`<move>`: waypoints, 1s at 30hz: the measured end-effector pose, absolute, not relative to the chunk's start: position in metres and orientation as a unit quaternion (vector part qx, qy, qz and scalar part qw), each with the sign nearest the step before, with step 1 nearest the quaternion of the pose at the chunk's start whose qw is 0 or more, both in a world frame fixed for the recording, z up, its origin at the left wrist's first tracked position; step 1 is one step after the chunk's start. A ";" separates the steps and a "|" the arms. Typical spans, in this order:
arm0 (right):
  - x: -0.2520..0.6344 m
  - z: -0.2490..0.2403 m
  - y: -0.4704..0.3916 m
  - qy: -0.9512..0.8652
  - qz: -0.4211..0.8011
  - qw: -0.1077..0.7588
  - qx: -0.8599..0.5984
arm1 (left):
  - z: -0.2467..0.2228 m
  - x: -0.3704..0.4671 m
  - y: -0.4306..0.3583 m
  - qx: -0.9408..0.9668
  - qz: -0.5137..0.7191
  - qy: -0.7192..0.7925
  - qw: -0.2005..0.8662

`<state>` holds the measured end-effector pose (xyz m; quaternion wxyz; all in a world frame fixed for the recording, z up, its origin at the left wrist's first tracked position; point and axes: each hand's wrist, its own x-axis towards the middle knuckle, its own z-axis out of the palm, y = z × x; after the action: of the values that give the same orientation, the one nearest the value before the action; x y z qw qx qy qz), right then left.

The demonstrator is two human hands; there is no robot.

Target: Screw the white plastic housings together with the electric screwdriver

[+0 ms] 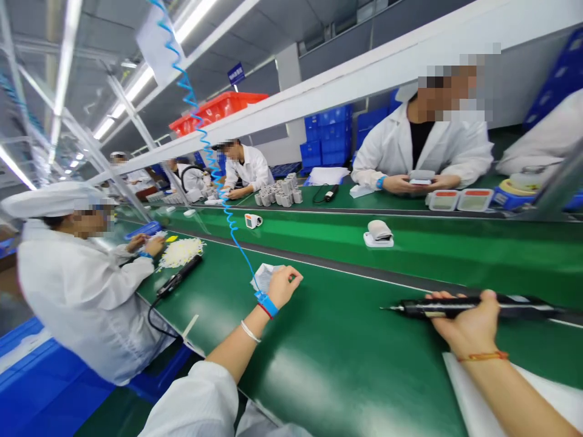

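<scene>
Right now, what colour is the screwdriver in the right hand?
The screwdriver is mostly black, best seen in the head view.

On the workbench (341, 364), a small container (260, 279) sits just beside the left hand (283, 288); farther left lie one screwdriver (180, 276) and, behind it, a parts pile (182, 252). Rightward, the right hand (473, 325) holds another screwdriver (523, 306). Behind the workbench, a belt (314, 233) carries two devices (378, 233).
</scene>
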<state>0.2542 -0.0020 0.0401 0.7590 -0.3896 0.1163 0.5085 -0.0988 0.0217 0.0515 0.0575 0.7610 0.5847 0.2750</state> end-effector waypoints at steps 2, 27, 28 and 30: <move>0.252 0.038 -0.005 0.102 0.510 0.767 -0.377 | 0.044 -0.060 0.022 0.791 0.277 0.535 0.106; 0.249 0.020 -0.004 0.097 0.502 0.784 -0.352 | 0.001 0.048 0.033 0.902 0.192 0.334 0.196; 0.249 0.021 -0.004 0.096 0.502 0.784 -0.354 | 0.001 0.048 0.033 0.901 0.197 0.332 0.198; 0.248 0.021 -0.005 0.095 0.501 0.784 -0.355 | -0.001 0.048 0.033 0.900 0.205 0.329 0.197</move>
<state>0.2483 -0.0049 0.0207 0.7836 -0.3546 0.0947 0.5013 0.0480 0.0332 -0.0008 0.1967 0.9004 0.3294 0.2054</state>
